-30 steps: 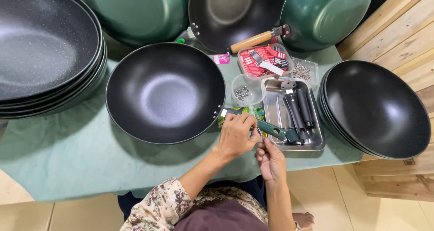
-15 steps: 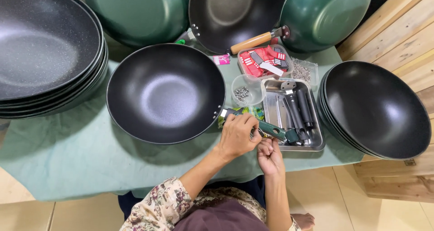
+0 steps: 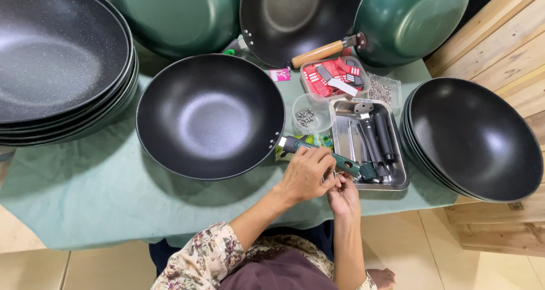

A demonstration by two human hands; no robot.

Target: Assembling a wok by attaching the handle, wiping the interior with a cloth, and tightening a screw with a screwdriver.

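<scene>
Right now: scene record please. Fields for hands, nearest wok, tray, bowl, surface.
left hand: fingers curled over a green-handled tool, at the table edge
right hand: fingertips meet the left hand's; any small part is hidden
wok: black, no handle, bracket facing the hands
tray: steel, holds black handles
bowl: clear, small screws inside
surface: green cloth, wok stacks left and right

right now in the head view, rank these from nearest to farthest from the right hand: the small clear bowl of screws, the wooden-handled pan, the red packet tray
From the right hand:
1. Small clear bowl of screws, just above the hands, left of the metal tray.
2. Red packet tray, farther up, behind the bowl.
3. Wooden-handled pan, at the far edge of the table, farthest.
</scene>
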